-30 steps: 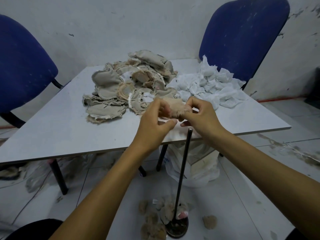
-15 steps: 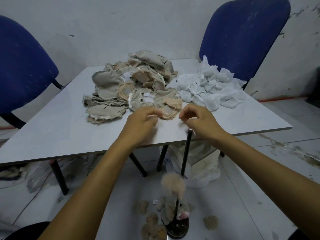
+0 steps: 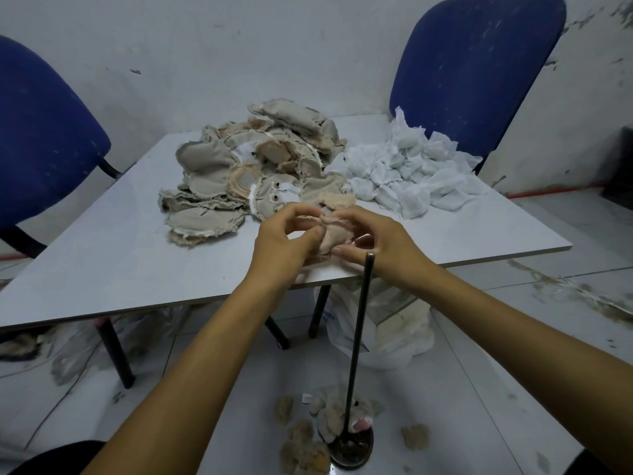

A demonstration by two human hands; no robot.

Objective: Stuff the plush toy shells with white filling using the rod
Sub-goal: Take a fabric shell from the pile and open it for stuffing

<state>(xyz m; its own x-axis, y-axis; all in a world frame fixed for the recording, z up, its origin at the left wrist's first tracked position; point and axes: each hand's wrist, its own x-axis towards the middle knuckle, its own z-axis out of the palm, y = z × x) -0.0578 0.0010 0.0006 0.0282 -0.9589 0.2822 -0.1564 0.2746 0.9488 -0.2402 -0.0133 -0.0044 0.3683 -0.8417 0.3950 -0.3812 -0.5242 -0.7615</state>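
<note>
Early in the batch: one fresh shell in hand, big pile unstuffed.

Both hands work a small beige plush shell [image 3: 330,236] just above the worktop [image 3: 113,255] near edge; left hand [image 3: 286,243] pinches its left side with thumb and curled fingers, right hand [image 3: 373,240] grips the right side, fingers curled round the fabric. The shell looks flat, apparently not on the rod [image 3: 359,323] yet, whose tip stands just below the right hand, base on the floor. Finished fuzzy toys [image 3: 329,418] lie round the rod base, only a handful. Pile of empty shells [image 3: 253,166] and heap of white filling [image 3: 407,176] sit on the worktop, so most work looks left.
</note>
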